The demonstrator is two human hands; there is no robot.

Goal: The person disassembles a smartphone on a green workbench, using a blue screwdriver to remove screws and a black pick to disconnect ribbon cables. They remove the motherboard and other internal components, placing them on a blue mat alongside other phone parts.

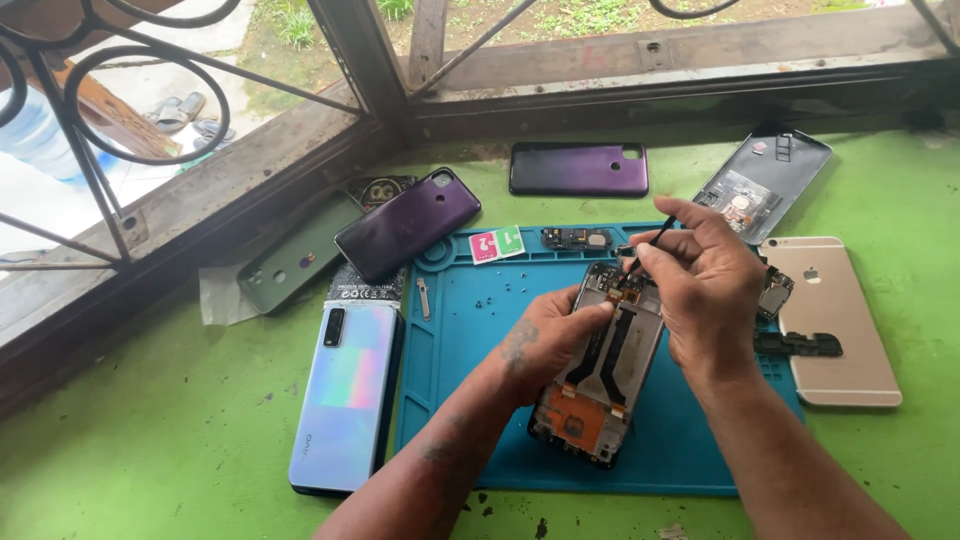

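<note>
Pink-green sachet pair at blue mat top edge.

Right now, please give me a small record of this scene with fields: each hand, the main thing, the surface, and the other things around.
left hand: steadies the opened phone at its left edge
right hand: holds a thin black tool, tip at the phone's top end
opened phone: back cover off, inner parts showing, lying on the blue mat
surface: green table beside a window
left of mat: pale iridescent phone, purple phone
right of mat: gold phone, face down
</note>
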